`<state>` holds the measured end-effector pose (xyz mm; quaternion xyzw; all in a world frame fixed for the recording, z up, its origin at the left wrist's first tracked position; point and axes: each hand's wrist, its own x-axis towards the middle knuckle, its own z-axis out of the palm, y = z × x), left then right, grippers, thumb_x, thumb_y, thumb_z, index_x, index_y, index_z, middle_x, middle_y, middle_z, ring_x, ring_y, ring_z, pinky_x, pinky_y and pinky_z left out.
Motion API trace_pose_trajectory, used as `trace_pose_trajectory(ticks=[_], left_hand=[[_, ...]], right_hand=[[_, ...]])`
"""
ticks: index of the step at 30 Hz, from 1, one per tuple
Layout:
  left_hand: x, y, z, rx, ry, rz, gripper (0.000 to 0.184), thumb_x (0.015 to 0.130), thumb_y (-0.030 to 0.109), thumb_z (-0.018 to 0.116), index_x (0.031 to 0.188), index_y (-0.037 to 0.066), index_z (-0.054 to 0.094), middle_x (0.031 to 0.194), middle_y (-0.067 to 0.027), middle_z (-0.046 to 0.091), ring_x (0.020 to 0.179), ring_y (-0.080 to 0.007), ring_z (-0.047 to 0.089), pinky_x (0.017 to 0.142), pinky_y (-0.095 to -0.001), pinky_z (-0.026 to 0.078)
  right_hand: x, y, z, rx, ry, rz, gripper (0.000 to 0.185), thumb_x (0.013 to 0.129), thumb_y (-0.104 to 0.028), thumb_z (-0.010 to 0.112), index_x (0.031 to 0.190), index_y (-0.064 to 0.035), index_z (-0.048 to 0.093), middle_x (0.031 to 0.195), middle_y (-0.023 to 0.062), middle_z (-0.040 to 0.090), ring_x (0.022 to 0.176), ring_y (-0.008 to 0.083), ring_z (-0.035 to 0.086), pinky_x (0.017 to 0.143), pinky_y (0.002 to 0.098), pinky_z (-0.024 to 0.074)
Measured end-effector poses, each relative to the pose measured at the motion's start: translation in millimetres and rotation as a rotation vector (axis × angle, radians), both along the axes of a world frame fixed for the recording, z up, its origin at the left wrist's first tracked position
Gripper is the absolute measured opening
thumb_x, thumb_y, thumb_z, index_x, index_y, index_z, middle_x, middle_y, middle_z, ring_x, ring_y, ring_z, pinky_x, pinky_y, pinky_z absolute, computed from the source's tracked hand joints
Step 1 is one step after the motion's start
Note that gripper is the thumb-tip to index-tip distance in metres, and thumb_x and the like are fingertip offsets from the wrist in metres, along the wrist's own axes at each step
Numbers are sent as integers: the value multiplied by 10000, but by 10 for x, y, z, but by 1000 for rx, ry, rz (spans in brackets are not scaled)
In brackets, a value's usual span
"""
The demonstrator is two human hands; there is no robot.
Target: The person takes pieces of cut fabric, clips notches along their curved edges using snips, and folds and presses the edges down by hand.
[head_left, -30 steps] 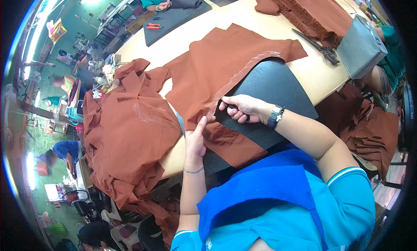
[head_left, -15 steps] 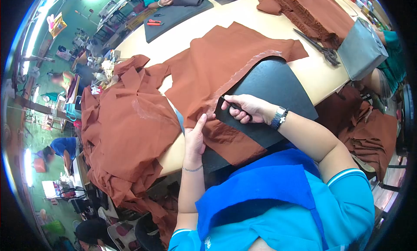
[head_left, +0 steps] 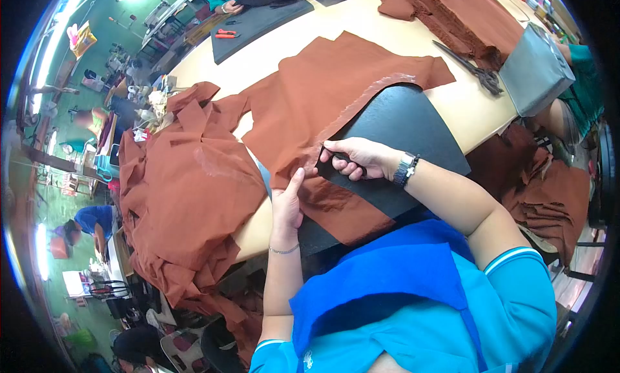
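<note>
The brown fabric piece (head_left: pixel 323 92) lies partly over a black board (head_left: pixel 410 128) on the table's (head_left: pixel 342 18) near side, pinched by the left hand (head_left: pixel 287 202); the right hand's (head_left: pixel 358 159) fingers clench a black-handled tool (head_left: pixel 342 157).

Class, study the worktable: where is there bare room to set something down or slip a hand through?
The table is bare between the draped cloth and the far dark board, and in a strip between the scissors and the near black board. Crowded: left, under the heaped cloth, and far right, around the grey box.
</note>
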<state>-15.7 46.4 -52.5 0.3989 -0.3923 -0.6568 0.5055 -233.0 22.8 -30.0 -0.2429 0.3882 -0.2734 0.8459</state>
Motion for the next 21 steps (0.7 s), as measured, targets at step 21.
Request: trace_pose_trajectory(ticks=[21], left_hand=[[488,730,639,167,-487,-521,223,950,146,679,1101,-14,637,947,-26,662,863,-80,588,782,-234,484]], right_hand=[[-467,-9,-38,-1431,1305,-247,443,847,-394,716,1083,-32,620,1117,173,663,925,335,682,796,413,556]])
